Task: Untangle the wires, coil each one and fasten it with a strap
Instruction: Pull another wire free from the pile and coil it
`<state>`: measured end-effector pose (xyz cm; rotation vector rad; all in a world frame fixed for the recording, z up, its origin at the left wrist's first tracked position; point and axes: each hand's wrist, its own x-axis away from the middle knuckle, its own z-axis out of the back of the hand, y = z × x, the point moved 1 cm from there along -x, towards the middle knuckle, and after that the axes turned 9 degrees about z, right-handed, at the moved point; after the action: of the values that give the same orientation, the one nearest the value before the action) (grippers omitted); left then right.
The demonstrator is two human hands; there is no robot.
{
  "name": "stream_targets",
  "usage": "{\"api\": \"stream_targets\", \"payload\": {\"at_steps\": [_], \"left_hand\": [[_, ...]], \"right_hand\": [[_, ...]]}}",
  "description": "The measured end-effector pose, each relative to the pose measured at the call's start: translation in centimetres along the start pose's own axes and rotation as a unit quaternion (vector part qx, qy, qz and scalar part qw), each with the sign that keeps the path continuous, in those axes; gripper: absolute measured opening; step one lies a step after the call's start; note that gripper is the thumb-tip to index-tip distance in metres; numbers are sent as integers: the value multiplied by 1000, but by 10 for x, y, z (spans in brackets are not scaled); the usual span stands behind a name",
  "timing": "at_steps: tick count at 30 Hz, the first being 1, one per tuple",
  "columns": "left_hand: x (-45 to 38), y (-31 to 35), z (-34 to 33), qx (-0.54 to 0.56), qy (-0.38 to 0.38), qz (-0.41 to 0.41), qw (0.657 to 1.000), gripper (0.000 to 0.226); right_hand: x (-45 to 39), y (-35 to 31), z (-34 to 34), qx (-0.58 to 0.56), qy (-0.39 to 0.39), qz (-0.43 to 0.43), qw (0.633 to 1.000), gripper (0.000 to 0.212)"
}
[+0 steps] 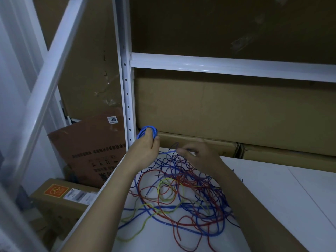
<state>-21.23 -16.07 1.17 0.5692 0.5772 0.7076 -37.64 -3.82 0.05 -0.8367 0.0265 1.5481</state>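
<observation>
Head view shows the job at an early stage, with one wire partly coiled and the rest not begun. The left hand (145, 150) is raised near the white shelf post (127, 99), its fingers curled round a small blue coil (147, 130) held up off the bench (272, 197). A loose run of blue wire (168, 152) leads from near that coil to the right hand (198, 155), which hangs just above the heap and seems to pinch the strand between thumb and fingertips, though blur makes the grip hard to confirm. Below both hands, the tangle of wires (181, 197) lies spread on the white bench, blue, red and yellow-green strands crossing one another in many loops. No finished, tied bundle is visible anywhere, and no strap can be made out. My reading is that the blue wire is still being fed onto its coil, so winding it to the end and fastening it remain, and every other strand in the heap must yet be pulled free, coiled and strapped. Cardboard boxes (218, 110) stand behind the bench.
</observation>
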Motion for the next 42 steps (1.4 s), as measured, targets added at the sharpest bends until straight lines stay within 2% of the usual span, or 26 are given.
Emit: {"api": "stream_targets", "payload": {"at_steps": [3,6,8,10,12,15,16,18,20,22,23,25,26,27,29,30,32,34,36,39,42], "left_hand": [[5,0,-4,26,-60,22,998,32],[13,10,-8,87,-113,24,990,54],[17,18,-9,144,-155,10,977,57],[19,24,-9,213,-194,-1,958,54],[19,26,-9,305,-203,1,931,53],[15,27,-7,433,-163,11,887,59],[12,27,-6,476,-146,18,867,62],[6,24,-2,576,-132,34,806,65],[2,23,1,647,-132,33,750,57],[1,26,1,668,-121,22,734,45],[0,27,0,673,-112,19,731,42],[0,31,-2,674,-84,17,734,39],[-1,33,-3,670,-65,17,740,38],[-2,34,-3,662,-43,17,748,37],[-5,37,-5,632,-3,18,774,32],[-6,39,-5,603,15,16,797,30],[-7,42,-7,492,54,11,869,27],[-6,42,-11,308,78,-4,948,29],[-4,37,-15,148,74,-16,986,26],[0,28,-18,-18,73,-66,995,21],[1,21,-16,-126,66,-87,986,24]], "right_hand": [[-7,-3,10,45,59,84,994,19],[-17,-11,15,114,148,138,973,16],[-24,-13,15,105,191,119,969,12],[-30,-10,14,52,205,61,975,18],[-32,-5,10,-45,156,10,987,23],[-26,1,-3,-128,92,-40,987,22],[-23,3,-7,-146,91,-53,984,21],[-15,5,-16,-187,107,-81,973,21],[-11,5,-23,-219,129,-111,961,21],[-8,2,-29,-274,127,-133,944,23],[-7,0,-31,-332,118,-146,924,24],[-6,-6,-34,-449,81,-175,872,26],[-6,-7,-35,-466,59,-184,864,26],[-6,-8,-36,-446,41,-185,874,26],[-6,-11,-37,-311,21,-153,938,26],[-5,-13,-38,-221,15,-125,967,25],[-4,-17,-39,-71,-3,-64,995,23],[-4,-23,-39,3,-12,-12,1000,15],[-4,-29,-37,21,3,9,1000,17],[-5,-28,-30,10,-7,-6,1000,19],[-4,-22,-24,-70,-62,-61,994,27]]}}
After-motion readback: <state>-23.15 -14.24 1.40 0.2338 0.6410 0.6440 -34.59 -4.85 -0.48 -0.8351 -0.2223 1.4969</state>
